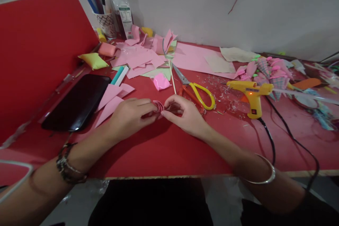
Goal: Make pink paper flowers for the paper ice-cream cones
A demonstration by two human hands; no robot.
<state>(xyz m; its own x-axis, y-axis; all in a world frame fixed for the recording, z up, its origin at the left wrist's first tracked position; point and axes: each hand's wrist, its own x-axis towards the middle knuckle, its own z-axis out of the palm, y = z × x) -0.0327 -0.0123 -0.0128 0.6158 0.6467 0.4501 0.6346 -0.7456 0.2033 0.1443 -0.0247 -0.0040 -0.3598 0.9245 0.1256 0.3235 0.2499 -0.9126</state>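
Fingertips of both hands, left (pixel 131 114) and right (pixel 182 114), pinch one curled pink paper piece (pixel 159 106).

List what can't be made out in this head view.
- Pink paper piece: mostly covered by the left hand and right hand; its shape is unclear.
- Bottle: top cut off by the upper edge; label print too small to read.
- Craft pile at right: blurred, and cut off by the right edge.
- Glue gun cord: runs off below the table edge, end unseen.
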